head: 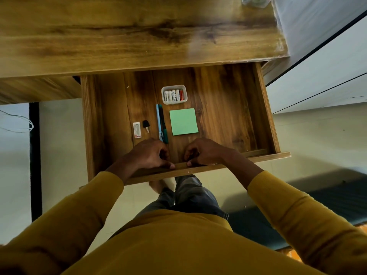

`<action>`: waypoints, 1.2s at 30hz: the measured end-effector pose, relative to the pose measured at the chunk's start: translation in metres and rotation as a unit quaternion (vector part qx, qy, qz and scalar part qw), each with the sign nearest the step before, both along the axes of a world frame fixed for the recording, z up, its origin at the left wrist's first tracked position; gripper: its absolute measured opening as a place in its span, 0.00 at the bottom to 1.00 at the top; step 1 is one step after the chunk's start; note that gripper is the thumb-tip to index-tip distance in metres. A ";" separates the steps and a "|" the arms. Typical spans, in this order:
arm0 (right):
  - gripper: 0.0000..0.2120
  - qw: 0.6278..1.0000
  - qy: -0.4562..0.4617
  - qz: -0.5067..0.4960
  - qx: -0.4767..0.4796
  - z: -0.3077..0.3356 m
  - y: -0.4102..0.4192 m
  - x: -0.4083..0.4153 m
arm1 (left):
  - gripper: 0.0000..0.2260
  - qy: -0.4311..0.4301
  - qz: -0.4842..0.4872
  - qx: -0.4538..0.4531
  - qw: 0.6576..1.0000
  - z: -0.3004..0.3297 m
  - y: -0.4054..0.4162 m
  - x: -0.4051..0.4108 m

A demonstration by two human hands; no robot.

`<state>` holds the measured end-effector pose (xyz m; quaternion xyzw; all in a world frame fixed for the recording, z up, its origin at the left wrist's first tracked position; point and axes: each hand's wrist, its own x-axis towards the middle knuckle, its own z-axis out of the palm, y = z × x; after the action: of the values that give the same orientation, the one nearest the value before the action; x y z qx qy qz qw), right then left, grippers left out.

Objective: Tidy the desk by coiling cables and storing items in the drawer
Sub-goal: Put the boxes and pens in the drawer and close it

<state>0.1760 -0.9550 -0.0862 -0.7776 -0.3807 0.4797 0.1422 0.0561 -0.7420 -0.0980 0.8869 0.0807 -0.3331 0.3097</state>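
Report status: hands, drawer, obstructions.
Left hand and right hand both grip drawer front. Drawer open; battery box, pens, green notepad, key inside. No obstruction visible.

My drawer, pulled open under the desk

On the wooden floor of my drawer [224, 108] lie a clear tray of batteries [174, 94], a green sticky-note pad [183, 121] below it, a blue pen [158, 122] touching a dark green pen [164, 126], a small black key [146, 125] and a little white box [137, 130].
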 end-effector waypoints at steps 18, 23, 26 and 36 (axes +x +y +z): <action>0.18 0.988 -0.137 -0.032 0.070 0.035 0.033 0.030 | 0.12 -0.153 0.083 0.043 0.984 0.030 0.027 0.045; 0.20 0.968 -0.239 -0.021 0.071 0.046 0.037 0.028 | 0.23 -0.191 0.060 0.064 0.978 0.050 0.038 0.039; 0.23 0.962 -0.266 -0.021 0.062 0.049 0.038 0.031 | 0.38 -0.216 0.018 0.121 0.969 0.056 0.041 0.037; 0.42 0.916 -0.398 -0.021 0.052 0.052 0.052 0.046 | 0.53 -0.280 -0.009 0.228 0.932 0.068 0.044 0.053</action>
<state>0.2224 -0.9031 -0.0338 -0.9036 -0.4137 0.1075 0.0292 0.1095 -0.6980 -0.0302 0.9916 0.0566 -0.0465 0.1062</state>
